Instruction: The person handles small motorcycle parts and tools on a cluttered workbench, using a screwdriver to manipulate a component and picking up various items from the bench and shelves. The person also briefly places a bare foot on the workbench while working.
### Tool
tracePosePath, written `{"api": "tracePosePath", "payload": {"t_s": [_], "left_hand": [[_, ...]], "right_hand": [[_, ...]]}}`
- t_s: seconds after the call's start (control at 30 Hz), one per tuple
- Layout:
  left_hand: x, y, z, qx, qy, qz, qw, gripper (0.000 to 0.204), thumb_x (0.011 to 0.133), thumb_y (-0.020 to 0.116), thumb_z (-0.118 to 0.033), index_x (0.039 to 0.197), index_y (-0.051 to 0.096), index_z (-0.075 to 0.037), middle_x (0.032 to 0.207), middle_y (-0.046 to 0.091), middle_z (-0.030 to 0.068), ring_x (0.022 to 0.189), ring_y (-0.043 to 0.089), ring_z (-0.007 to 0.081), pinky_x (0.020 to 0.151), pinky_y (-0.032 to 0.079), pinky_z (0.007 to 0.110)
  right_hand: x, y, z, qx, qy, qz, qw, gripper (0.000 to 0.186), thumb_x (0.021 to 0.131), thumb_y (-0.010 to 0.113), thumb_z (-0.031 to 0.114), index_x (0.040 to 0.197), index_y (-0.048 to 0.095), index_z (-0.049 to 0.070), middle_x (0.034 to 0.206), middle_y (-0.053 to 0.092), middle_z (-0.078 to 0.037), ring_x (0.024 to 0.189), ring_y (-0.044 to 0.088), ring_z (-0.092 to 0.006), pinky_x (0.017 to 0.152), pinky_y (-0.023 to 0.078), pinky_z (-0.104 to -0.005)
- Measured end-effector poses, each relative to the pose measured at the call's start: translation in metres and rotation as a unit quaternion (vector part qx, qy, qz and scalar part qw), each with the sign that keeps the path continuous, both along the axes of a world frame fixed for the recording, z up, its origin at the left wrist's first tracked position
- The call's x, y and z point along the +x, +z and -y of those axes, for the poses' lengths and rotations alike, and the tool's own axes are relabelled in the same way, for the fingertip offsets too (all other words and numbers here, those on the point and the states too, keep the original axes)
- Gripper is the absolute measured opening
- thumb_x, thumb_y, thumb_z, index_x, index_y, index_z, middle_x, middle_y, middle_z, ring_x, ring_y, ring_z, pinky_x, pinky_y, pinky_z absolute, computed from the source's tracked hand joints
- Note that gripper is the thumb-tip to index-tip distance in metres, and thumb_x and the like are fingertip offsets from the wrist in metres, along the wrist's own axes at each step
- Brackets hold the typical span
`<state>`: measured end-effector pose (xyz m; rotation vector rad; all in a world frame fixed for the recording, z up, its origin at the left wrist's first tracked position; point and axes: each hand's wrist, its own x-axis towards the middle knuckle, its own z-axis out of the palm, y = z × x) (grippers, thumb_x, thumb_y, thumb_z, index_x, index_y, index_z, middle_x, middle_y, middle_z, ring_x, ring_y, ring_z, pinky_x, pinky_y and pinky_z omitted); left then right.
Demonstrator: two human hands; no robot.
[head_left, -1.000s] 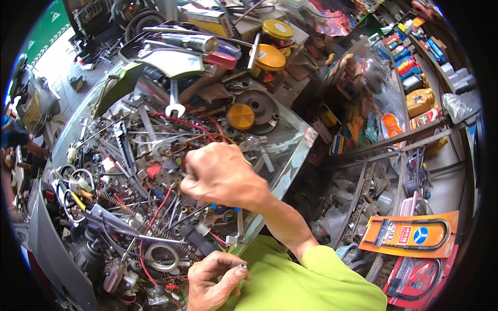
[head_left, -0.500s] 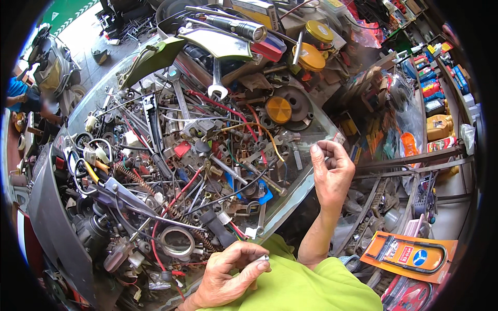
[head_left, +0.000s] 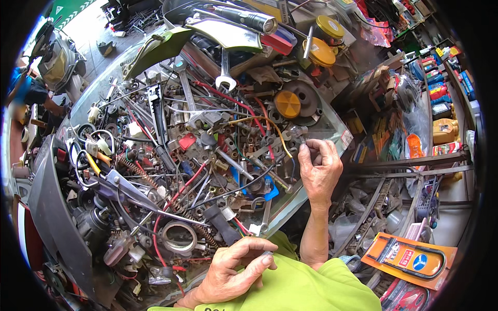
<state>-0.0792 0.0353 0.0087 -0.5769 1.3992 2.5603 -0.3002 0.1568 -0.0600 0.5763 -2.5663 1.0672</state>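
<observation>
My left hand (head_left: 241, 264) is at the lower middle, thumb and index finger closed around a small metal piece (head_left: 267, 253). My right hand (head_left: 319, 166) is curled by the glass top's right edge, thumb and index tips close together; whether they hold anything is unclear. Under and beside both hands spreads a dense jumble of bolts, wires, springs and fittings on the glass (head_left: 337, 140). An open-end wrench (head_left: 224, 78), a round amber reflector (head_left: 287, 103) on a dark disc, red cables and a metal ring (head_left: 179, 237) lie among them.
Dark plastic panel (head_left: 57, 217) along the left. Tins (head_left: 322, 52) and a flashlight stand at the back. Shelves of bottles (head_left: 443, 129) and packaged cable locks (head_left: 410, 259) are at the right. Another person's arm (head_left: 52, 103) shows beside a scooter at the far left.
My right hand has swung from over the middle of the heap to its right edge, then slightly leftward. My left hand has shifted a little right. The view has tilted, bringing more rightward heap into sight.
</observation>
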Motion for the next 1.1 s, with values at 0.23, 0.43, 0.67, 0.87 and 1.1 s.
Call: {"api": "tracePosePath", "payload": {"t_s": [0.23, 0.43, 0.67, 0.87, 1.1], "left_hand": [[0.003, -0.002, 0.000, -0.068, -0.028, -0.087, 0.994, 0.021, 0.096, 0.064, -0.003, 0.115, 0.064, 0.006, 0.083, 0.071, 0.0079, 0.066, 0.065, 0.0087, 0.055, 0.051, 0.023], [0.006, -0.003, 0.001, -0.077, -0.031, -0.109, 0.991, 0.022, 0.095, 0.064, -0.002, 0.116, 0.064, 0.004, 0.079, 0.070, 0.0068, 0.062, 0.063, 0.0080, 0.057, 0.049, 0.025], [0.006, 0.002, 0.002, -0.070, -0.037, -0.104, 0.991, 0.022, 0.096, 0.063, -0.003, 0.117, 0.064, 0.003, 0.080, 0.070, 0.0073, 0.064, 0.063, 0.0088, 0.059, 0.050, 0.025], [0.007, 0.002, 0.003, -0.066, -0.030, -0.095, 0.993, 0.022, 0.097, 0.063, -0.006, 0.118, 0.064, 0.003, 0.081, 0.070, 0.0071, 0.065, 0.062, 0.0081, 0.060, 0.050, 0.025], [0.005, -0.002, 0.003, -0.056, -0.016, -0.091, 0.994, 0.020, 0.097, 0.063, -0.003, 0.116, 0.063, 0.005, 0.086, 0.072, 0.0088, 0.064, 0.065, 0.0089, 0.054, 0.052, 0.023]], "right_hand": [[0.006, -0.004, -0.002, -0.198, -0.004, 0.059, 0.978, 0.019, 0.085, 0.079, 0.009, 0.100, 0.071, 0.000, 0.087, 0.060, 0.000, 0.063, 0.048, -0.0031, 0.055, 0.039, -0.0188], [0.037, 0.040, 0.036, -0.090, 0.196, -0.017, 0.976, 0.020, 0.080, 0.077, 0.002, 0.100, 0.074, 0.005, 0.108, 0.064, -0.010, 0.073, 0.061, -0.0136, 0.058, 0.050, -0.0253], [0.036, 0.046, 0.086, 0.141, 0.401, -0.093, 0.901, 0.020, 0.069, 0.075, 0.005, 0.090, 0.073, 0.003, 0.148, 0.045, -0.022, 0.132, 0.046, -0.0392, 0.109, 0.037, -0.0455], [0.031, 0.034, 0.106, 0.173, 0.422, -0.131, 0.881, 0.021, 0.069, 0.074, 0.010, 0.090, 0.074, 0.008, 0.150, 0.043, -0.019, 0.136, 0.043, -0.0370, 0.111, 0.032, -0.0499], [0.030, 0.029, 0.105, 0.149, 0.445, -0.150, 0.870, 0.020, 0.072, 0.071, 0.010, 0.092, 0.073, 0.007, 0.149, 0.046, -0.017, 0.137, 0.043, -0.0348, 0.114, 0.029, -0.0522]]}}
